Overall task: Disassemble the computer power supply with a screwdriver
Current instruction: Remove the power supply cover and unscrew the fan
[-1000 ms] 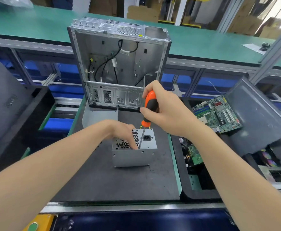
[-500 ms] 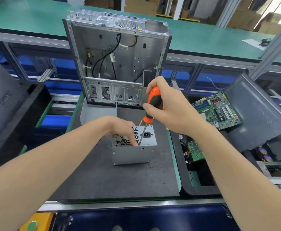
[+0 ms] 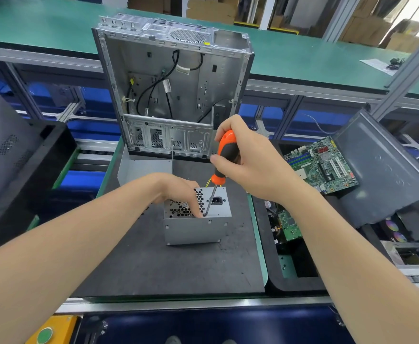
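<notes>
A grey metal power supply (image 3: 193, 229) stands on the dark work mat (image 3: 168, 266), its top face showing a honeycomb grille and a black power socket. My left hand (image 3: 178, 192) rests on the grille with fingers curled down over it, one fingertip beside the screwdriver tip. My right hand (image 3: 250, 160) grips the orange and black handle of a screwdriver (image 3: 224, 155). Its shaft slants down to a screw near the front edge of the top face. Yellow wires peek out behind the supply.
An open, gutted computer case (image 3: 176, 88) stands upright behind the mat. A black tray (image 3: 295, 279) on the right holds green circuit boards (image 3: 322, 165) and a grey panel (image 3: 382, 170). A black monitor shell (image 3: 12, 155) lies left. A green bench runs behind.
My view has shifted slightly. My right hand has turned a little on the screwdriver handle; the tip stays on the same screw and my left hand has not moved.
</notes>
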Demonstrator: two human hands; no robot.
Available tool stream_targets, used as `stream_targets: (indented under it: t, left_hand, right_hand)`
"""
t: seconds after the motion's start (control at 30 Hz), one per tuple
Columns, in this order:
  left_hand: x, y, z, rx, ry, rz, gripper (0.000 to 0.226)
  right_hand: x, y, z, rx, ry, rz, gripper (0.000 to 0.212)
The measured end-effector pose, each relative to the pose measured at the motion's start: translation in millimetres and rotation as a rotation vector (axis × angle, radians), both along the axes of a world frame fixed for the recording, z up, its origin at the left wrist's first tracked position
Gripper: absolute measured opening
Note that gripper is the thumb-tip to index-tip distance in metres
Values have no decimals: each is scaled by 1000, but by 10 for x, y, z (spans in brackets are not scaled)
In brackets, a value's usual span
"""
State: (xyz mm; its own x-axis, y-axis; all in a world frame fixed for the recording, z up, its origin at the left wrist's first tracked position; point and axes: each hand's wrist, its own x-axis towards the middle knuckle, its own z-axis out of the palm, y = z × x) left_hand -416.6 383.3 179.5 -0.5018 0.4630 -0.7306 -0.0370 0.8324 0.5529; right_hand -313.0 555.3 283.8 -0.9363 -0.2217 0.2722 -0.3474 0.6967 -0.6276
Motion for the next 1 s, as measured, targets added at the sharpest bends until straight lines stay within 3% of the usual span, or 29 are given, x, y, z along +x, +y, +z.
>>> stream_targets:
  t: [0.37, 0.5, 0.6, 0.67, 0.77, 1.0]
  left_hand:
    - [-3, 9, -4, 3, 8, -17, 75]
    - [-9, 11, -13, 2, -4, -19, 80]
    - [-16, 9, -29, 7, 10, -18, 83]
    - [-21, 14, -35, 17, 20, -34, 86]
    - [-27, 18, -21, 17, 9, -56, 90]
    - [-8, -18, 9, 47, 32, -100, 86]
  right_hand:
    - [0, -14, -3, 26, -9, -7, 24]
    - [10, -3, 43, 86, -19, 13, 28]
    - [35, -40, 106, 217, 82, -37, 21]
    - [45, -131, 135, 346, 163, -137, 36]
    - [24, -289, 199, 513, 115, -243, 56]
    - [33, -290, 497, 550, -135, 93, 2]
